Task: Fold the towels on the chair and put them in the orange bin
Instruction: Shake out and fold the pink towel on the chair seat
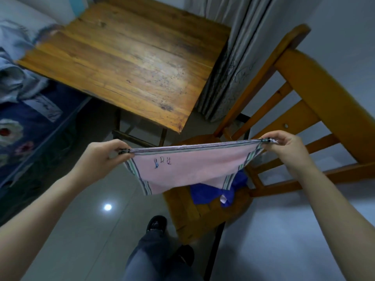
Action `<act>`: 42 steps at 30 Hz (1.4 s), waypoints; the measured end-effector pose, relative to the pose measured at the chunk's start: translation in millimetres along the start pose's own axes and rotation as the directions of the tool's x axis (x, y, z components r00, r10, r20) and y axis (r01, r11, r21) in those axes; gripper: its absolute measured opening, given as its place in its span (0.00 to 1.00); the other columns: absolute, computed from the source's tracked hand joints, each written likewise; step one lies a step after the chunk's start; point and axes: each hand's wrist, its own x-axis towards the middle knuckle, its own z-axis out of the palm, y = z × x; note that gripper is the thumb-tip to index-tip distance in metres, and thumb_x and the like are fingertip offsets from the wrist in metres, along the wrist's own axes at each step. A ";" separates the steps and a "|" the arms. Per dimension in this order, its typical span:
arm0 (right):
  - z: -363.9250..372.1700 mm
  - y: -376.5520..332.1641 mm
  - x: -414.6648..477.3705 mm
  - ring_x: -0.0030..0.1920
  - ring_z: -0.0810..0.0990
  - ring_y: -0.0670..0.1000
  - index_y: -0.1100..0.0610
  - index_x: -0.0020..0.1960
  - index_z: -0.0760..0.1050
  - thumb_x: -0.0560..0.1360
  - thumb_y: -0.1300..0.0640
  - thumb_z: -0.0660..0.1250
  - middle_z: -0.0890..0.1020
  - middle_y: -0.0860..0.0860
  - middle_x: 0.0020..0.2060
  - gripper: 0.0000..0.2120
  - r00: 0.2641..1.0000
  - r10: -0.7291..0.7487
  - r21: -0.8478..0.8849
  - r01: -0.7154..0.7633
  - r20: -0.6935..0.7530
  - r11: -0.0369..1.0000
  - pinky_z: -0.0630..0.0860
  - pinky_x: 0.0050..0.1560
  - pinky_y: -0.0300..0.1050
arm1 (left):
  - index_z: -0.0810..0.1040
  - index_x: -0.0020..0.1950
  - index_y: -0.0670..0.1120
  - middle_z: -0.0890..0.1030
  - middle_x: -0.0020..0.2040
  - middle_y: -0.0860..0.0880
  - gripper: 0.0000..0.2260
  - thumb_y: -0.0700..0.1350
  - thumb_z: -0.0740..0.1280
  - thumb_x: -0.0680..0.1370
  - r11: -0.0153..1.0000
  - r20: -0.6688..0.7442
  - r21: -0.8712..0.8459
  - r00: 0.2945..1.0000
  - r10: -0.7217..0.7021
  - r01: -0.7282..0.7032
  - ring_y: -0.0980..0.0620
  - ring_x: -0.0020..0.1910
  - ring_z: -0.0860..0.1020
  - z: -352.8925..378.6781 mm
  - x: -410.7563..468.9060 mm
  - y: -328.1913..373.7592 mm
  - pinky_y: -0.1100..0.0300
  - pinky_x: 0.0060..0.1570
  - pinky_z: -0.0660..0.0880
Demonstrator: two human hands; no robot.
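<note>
A pink towel point(188, 169) with striped borders and a small blue and red print hangs stretched in the air above the wooden chair point(300, 126). My left hand point(103, 157) pinches its left top corner and my right hand point(284, 147) pinches its right top corner. The towel hangs doubled over, with its top edge taut between the hands. On the chair seat below lies a crumpled blue towel point(211, 193), partly hidden by the pink one. The orange bin is not in view.
A wooden table point(125, 59) stands ahead and to the left of the chair. A bed with a dark floral cover point(22, 134) runs along the left. Grey curtains point(233, 63) hang behind the chair. My legs and black shoes point(156, 224) stand on the tiled floor.
</note>
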 end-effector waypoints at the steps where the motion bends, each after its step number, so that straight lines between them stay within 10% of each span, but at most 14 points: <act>1: 0.7 -1.5 2.1 0.32 0.78 0.34 0.52 0.38 0.76 0.71 0.71 0.67 0.79 0.48 0.37 0.14 1.000 -0.010 -0.001 0.010 -0.021 1.000 0.73 0.36 0.26 | 0.76 0.44 0.54 0.77 0.36 0.67 0.12 0.39 0.72 0.68 1.000 0.014 -0.014 1.000 -0.024 0.024 0.69 0.40 0.76 -2.6 5.0 3.0 0.75 0.39 0.72; 9: 4.4 -15.7 11.5 0.38 0.76 0.41 0.50 0.39 0.74 0.73 0.69 0.66 0.78 0.47 0.37 0.14 0.984 -0.047 0.073 0.060 -0.169 0.996 0.73 0.35 0.26 | 0.81 0.46 0.37 0.81 0.37 0.42 0.06 0.33 0.71 0.71 0.996 -0.070 0.087 0.998 0.005 0.001 0.61 0.32 0.75 -16.1 33.6 12.2 0.76 0.37 0.69; 15: 8.3 -28.5 25.8 0.39 0.75 0.41 0.50 0.40 0.71 0.75 0.68 0.63 0.76 0.47 0.38 0.14 0.980 -0.026 0.162 0.058 -0.196 0.985 0.73 0.35 0.27 | 0.73 0.42 0.54 0.80 0.36 0.63 0.13 0.35 0.66 0.75 0.955 -0.131 -0.250 0.972 -0.194 0.157 0.68 0.36 0.77 -12.5 49.3 25.1 0.76 0.36 0.71; 22: 1.4 17.3 -3.8 0.35 0.75 0.42 0.54 0.36 0.73 0.72 0.75 0.58 0.75 0.48 0.32 0.18 0.992 0.112 0.175 -0.120 0.052 0.977 0.71 0.36 0.32 | 0.77 0.42 0.48 0.80 0.37 0.54 0.09 0.33 0.67 0.74 0.867 0.077 -0.404 0.955 -0.285 0.291 0.58 0.31 0.76 23.4 2.7 12.4 0.71 0.30 0.70; 31: 36.0 130.9 -56.9 0.33 0.70 0.50 0.62 0.36 0.72 0.70 0.77 0.60 0.72 0.56 0.32 0.12 0.866 0.467 -0.063 -0.463 0.179 0.884 0.68 0.33 0.36 | 0.76 0.36 0.48 0.76 0.27 0.56 0.10 0.36 0.68 0.75 0.708 0.500 -0.306 0.741 -0.449 0.636 0.62 0.28 0.70 128.0 -87.6 -33.1 0.68 0.32 0.66; 42: 63.8 177.3 -60.0 0.35 0.72 0.49 0.60 0.38 0.72 0.72 0.73 0.61 0.75 0.55 0.34 0.10 0.793 0.590 -0.162 -0.570 0.149 0.806 0.67 0.36 0.40 | 0.76 0.40 0.46 0.78 0.31 0.55 0.09 0.34 0.65 0.76 0.577 0.524 -0.331 0.654 -0.546 0.747 0.64 0.31 0.72 189.3 -121.7 -53.2 0.68 0.36 0.68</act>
